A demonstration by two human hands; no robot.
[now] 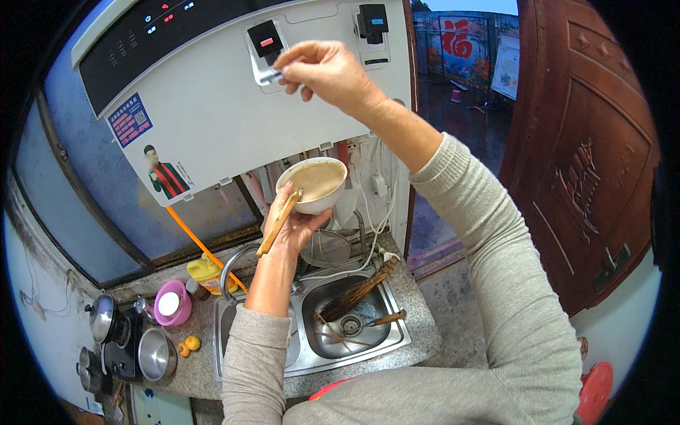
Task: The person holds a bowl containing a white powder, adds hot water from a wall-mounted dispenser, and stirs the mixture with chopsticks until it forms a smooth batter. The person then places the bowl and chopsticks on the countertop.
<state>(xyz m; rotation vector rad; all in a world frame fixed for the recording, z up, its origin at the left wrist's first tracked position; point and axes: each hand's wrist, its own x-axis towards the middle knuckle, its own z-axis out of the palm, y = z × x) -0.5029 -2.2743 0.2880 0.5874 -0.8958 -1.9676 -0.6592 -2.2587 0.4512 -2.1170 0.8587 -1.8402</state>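
My left hand [300, 228] holds up a white bowl [319, 204] above the sink. Beige, opaque liquid [316, 178] fills it almost to the rim. A utensil's wooden handle [279, 223] slants over the near rim beside my thumb; its other end is hidden. Higher up, my right hand [324, 71] is in front of the left dispensing recess [264, 40] of a white wall-mounted water dispenser [223, 117]. Its thumb and forefinger pinch a small, pale, shiny piece [271, 78], which is blurred. Whether that piece touches the dispenser I cannot tell.
Below, a double steel sink [396, 324] holds a bamboo pot brush [356, 292] and a wooden-handled tool [390, 317]. A curved faucet [226, 271] rises by my left forearm. Leftward are a pink basin [183, 313], steel bowl [156, 356] and gas stove [119, 353]. White cables [366, 212] hang behind.
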